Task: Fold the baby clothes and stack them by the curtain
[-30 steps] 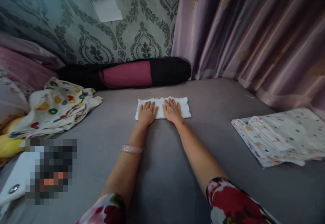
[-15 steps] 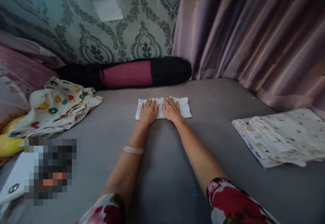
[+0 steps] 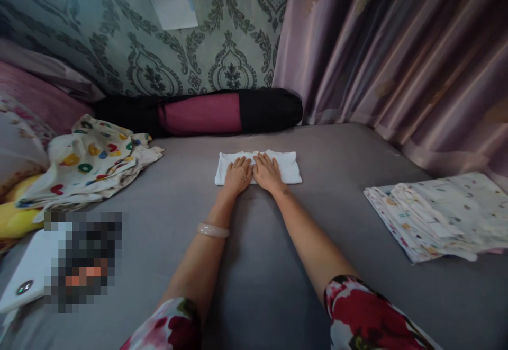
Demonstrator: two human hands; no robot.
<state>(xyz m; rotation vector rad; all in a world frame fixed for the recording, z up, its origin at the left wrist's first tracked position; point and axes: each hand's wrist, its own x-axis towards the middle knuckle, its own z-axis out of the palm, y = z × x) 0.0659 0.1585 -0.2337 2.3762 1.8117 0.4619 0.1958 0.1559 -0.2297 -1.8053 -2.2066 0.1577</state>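
A white folded cloth [image 3: 290, 168] lies as a flat, wide strip on the grey bed sheet [image 3: 178, 180]. Both palms rest on top of it, side by side near its middle. My left hand [image 3: 238, 175], with a pale bangle on the forearm, lies flat with its fingers stretched forward. Right beside it, my right hand [image 3: 267, 172] is also flat, fingers slightly spread. The thumbs are close together. The cloth's left and right ends show beyond the hands; its middle is partly covered.
At right is a stack of folded patterned cloths [image 3: 436, 217]. Crumpled printed fabric [image 3: 95, 154] lies at left, with a white device [image 3: 35, 270] and a blurred-out patch nearer. A long black and maroon bag [image 3: 202, 114] lies along the wall; a curtain [image 3: 349, 48] hangs right.
My left hand has slid a little inward over the cloth, closer to my right hand. The right hand stays nearly in place. The view has shifted slightly.
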